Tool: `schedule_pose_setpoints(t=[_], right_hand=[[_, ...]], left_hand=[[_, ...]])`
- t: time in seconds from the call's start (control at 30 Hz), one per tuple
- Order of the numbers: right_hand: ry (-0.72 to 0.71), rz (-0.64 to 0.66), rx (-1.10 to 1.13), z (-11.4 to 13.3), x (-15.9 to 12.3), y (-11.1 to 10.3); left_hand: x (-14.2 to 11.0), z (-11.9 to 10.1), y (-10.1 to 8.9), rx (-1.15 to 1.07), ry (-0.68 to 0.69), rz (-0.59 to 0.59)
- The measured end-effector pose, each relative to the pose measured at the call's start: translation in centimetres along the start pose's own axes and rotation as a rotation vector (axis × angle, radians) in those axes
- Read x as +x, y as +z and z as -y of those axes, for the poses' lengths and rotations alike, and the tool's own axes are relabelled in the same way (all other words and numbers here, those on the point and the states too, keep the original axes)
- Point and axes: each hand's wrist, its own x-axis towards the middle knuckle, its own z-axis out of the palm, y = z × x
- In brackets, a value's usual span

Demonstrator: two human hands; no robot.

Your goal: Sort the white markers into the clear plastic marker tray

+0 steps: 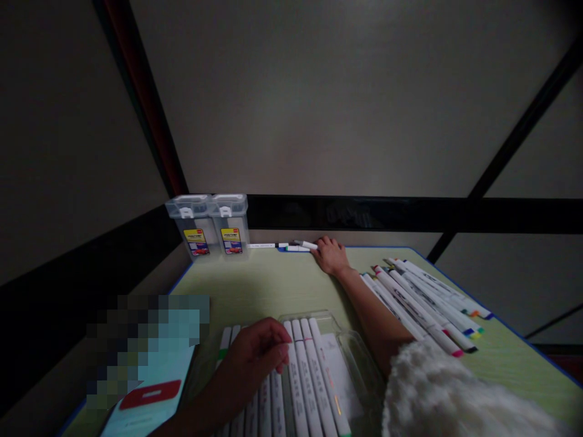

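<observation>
My right hand [331, 256] reaches to the far edge of the table, its fingers bent around the end of a white marker [306, 244]. Next to that one lie a green-tipped marker [296, 249] and a black-banded marker [266, 246]. Closer to me, my left hand [262, 349] hovers over or rests on a row of white markers [306, 370] in a clear plastic case [325, 315]. Its fingers are curled, thumb and forefinger close together; whether anything small sits between them cannot be made out.
Two clear lidded boxes [200, 233] with yellow labels stand at the far left corner. Many white markers with coloured ends [423, 303] are spread on the right side of the green table [273, 285]. A lit phone or tablet screen [159, 370] lies at left, partly blurred out. A wall rises behind.
</observation>
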Motion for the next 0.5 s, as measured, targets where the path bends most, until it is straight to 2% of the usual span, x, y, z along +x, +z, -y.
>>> schedule_pose_setpoints(t=[0.5], right_hand=[[0.003,0.028,-0.003,0.25,-0.24,-0.48]], left_hand=[[-0.05,0.17,-0.06,0.020,0.004,-0.004]])
